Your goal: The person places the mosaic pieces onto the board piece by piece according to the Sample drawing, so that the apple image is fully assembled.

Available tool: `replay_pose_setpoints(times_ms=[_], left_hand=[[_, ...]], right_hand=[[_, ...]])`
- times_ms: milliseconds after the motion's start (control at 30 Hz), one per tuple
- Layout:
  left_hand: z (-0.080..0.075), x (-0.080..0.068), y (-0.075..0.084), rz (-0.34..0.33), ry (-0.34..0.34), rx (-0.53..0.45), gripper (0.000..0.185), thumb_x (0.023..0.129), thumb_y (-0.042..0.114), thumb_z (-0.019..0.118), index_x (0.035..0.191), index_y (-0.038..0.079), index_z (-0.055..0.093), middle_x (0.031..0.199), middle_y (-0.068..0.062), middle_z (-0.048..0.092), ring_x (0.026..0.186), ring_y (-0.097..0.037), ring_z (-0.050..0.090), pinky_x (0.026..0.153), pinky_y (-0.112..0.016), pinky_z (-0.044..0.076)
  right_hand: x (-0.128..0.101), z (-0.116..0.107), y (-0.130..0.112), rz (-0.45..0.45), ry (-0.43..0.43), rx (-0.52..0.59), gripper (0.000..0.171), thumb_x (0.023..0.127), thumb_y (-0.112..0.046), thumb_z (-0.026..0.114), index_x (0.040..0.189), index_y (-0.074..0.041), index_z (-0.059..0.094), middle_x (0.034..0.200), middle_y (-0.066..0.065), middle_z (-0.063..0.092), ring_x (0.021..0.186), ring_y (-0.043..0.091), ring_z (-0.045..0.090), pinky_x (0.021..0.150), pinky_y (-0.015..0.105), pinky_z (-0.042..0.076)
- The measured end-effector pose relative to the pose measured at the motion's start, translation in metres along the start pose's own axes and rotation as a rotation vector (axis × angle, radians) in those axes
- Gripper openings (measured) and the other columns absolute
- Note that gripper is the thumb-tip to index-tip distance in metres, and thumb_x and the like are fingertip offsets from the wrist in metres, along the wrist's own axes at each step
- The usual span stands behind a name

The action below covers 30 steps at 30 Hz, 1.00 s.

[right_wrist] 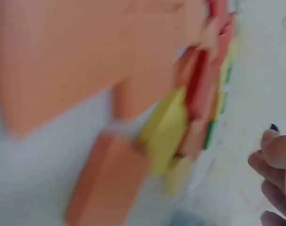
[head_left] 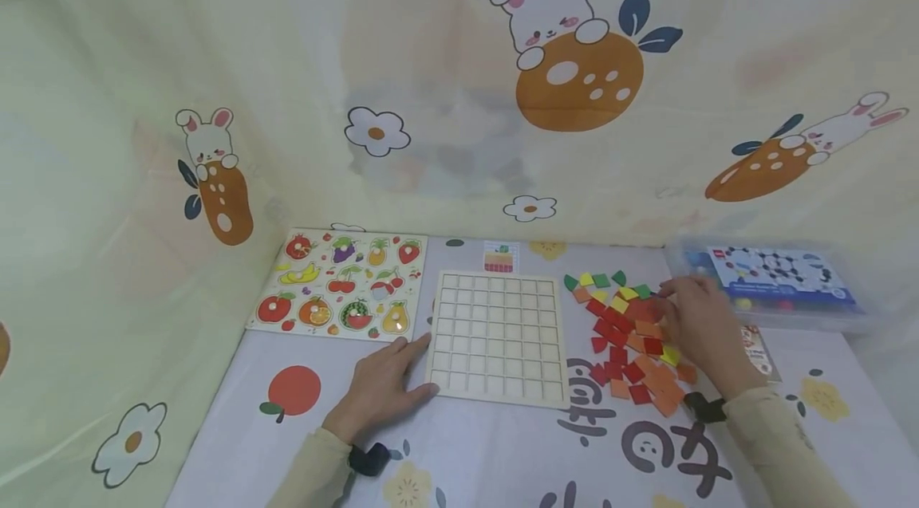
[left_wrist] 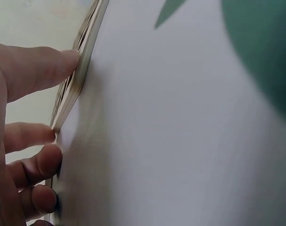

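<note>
A pale wooden grid board [head_left: 495,336] with empty square cells lies flat on the cloth. My left hand [head_left: 388,384] rests on the table at its near left corner, with straight fingers [left_wrist: 39,70] pressed against the board's edge [left_wrist: 84,61]. A loose pile of red, orange, yellow and green square tiles [head_left: 625,348] lies to the right of the board. Over the pile's right side my right hand [head_left: 692,324] hovers palm down, fingers reaching toward the far tiles. In the right wrist view the tiles [right_wrist: 166,132] are blurred, and the fingertips [right_wrist: 274,160] hold nothing.
A fruit peg puzzle [head_left: 341,285] lies at the far left. A clear plastic box [head_left: 778,285] with a printed lid stands at the far right. A small picture card [head_left: 500,257] lies behind the board, another card [head_left: 757,348] beside my right hand. Printed fabric walls enclose the table.
</note>
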<state>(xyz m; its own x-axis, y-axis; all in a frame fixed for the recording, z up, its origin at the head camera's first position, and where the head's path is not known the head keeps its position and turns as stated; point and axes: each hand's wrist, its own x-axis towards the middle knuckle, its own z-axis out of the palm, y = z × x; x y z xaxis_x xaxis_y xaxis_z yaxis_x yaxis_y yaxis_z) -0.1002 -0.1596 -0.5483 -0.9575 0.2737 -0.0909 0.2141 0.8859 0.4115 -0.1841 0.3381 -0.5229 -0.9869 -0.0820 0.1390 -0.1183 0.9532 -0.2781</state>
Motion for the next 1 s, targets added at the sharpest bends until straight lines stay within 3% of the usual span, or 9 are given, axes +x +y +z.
replay_pose_setpoints(times_ms=[133, 300, 400, 533, 667, 800, 1000], left_hand=[[0.0, 0.001, -0.002, -0.014, -0.007, -0.005, 0.082, 0.087, 0.054, 0.081, 0.159, 0.027, 0.051, 0.086, 0.008, 0.046, 0.071, -0.008, 0.041, 0.064, -0.026, 0.031], [0.002, 0.003, -0.003, -0.019, 0.003, -0.014, 0.081, 0.087, 0.055, 0.081, 0.158, 0.029, 0.052, 0.087, 0.009, 0.047, 0.071, -0.008, 0.041, 0.063, -0.026, 0.031], [0.003, 0.003, -0.002, -0.022, 0.013, -0.026, 0.081, 0.086, 0.055, 0.081, 0.157, 0.029, 0.053, 0.086, 0.009, 0.047, 0.071, -0.008, 0.041, 0.062, -0.026, 0.03], [0.004, 0.003, -0.002, -0.025, 0.02, -0.036, 0.079, 0.086, 0.055, 0.081, 0.156, 0.029, 0.055, 0.085, 0.01, 0.046, 0.07, -0.008, 0.04, 0.063, -0.026, 0.029], [0.005, 0.002, -0.002, -0.029, 0.025, -0.048, 0.079, 0.085, 0.054, 0.082, 0.156, 0.029, 0.056, 0.085, 0.01, 0.046, 0.07, -0.007, 0.039, 0.063, -0.026, 0.029], [0.004, 0.002, -0.002, -0.04, 0.029, -0.053, 0.08, 0.085, 0.054, 0.083, 0.156, 0.031, 0.055, 0.085, 0.01, 0.046, 0.07, -0.007, 0.04, 0.063, -0.026, 0.03], [0.004, 0.003, -0.004, -0.065, 0.027, -0.063, 0.082, 0.083, 0.056, 0.085, 0.156, 0.035, 0.054, 0.085, 0.011, 0.047, 0.071, -0.007, 0.041, 0.063, -0.025, 0.031]], right_hand=[[-0.003, -0.005, -0.017, 0.072, -0.011, 0.122, 0.021, 0.1, -0.01, 0.072, 0.118, -0.007, 0.061, 0.128, 0.026, 0.054, 0.12, 0.047, 0.048, 0.097, 0.07, 0.049], [-0.008, -0.002, -0.038, 0.071, 0.055, 0.214, 0.013, 0.097, -0.016, 0.077, 0.109, -0.011, 0.075, 0.121, 0.016, 0.061, 0.114, 0.039, 0.052, 0.093, 0.067, 0.052], [-0.009, 0.009, -0.049, 0.054, 0.107, 0.265, 0.02, 0.094, -0.019, 0.081, 0.112, -0.01, 0.078, 0.117, 0.014, 0.066, 0.108, 0.035, 0.057, 0.089, 0.061, 0.055], [-0.01, 0.026, -0.063, 0.052, 0.138, 0.362, 0.033, 0.094, -0.025, 0.083, 0.122, -0.01, 0.077, 0.117, 0.014, 0.074, 0.102, 0.031, 0.064, 0.079, 0.039, 0.059], [-0.008, 0.037, -0.078, 0.024, 0.171, 0.463, 0.033, 0.091, -0.022, 0.086, 0.121, -0.011, 0.08, 0.115, 0.011, 0.08, 0.105, 0.029, 0.067, 0.078, 0.016, 0.047], [-0.002, 0.047, -0.098, 0.019, 0.197, 0.529, 0.032, 0.088, -0.021, 0.089, 0.118, -0.01, 0.082, 0.114, 0.009, 0.081, 0.106, 0.024, 0.068, 0.079, 0.017, 0.044], [0.008, 0.06, -0.136, 0.132, 0.131, 0.575, 0.033, 0.092, -0.035, 0.085, 0.12, -0.016, 0.082, 0.109, 0.006, 0.079, 0.091, 0.018, 0.054, 0.073, 0.031, 0.041]])
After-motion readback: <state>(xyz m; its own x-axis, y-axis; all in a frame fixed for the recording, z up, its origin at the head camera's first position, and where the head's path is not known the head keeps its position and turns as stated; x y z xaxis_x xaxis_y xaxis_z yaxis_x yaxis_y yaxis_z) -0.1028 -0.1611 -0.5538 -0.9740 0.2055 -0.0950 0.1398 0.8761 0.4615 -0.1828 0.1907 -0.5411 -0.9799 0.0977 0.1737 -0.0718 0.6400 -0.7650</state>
